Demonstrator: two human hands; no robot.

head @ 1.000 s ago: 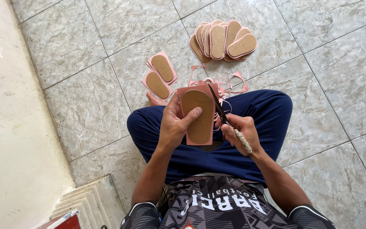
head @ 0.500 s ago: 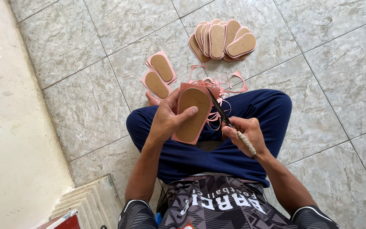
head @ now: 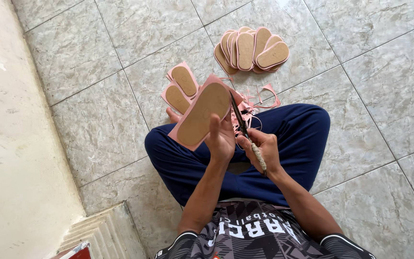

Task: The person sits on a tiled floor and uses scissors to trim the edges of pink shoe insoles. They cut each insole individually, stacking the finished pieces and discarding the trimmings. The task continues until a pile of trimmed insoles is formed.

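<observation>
Since a second ago the left hand (head: 222,139) has turned the pink sheet with the tan sole (head: 202,114) from upright to tilted toward one o'clock, while the scissors (head: 239,115) in the right hand (head: 264,148) have moved along its right edge.

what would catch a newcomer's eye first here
Centre frame, the left hand holds up a pink sheet with a tan sole shape, while the right hand works scissors along its edge. On the tiled floor beyond lies a fanned stack of trimmed soles.
</observation>
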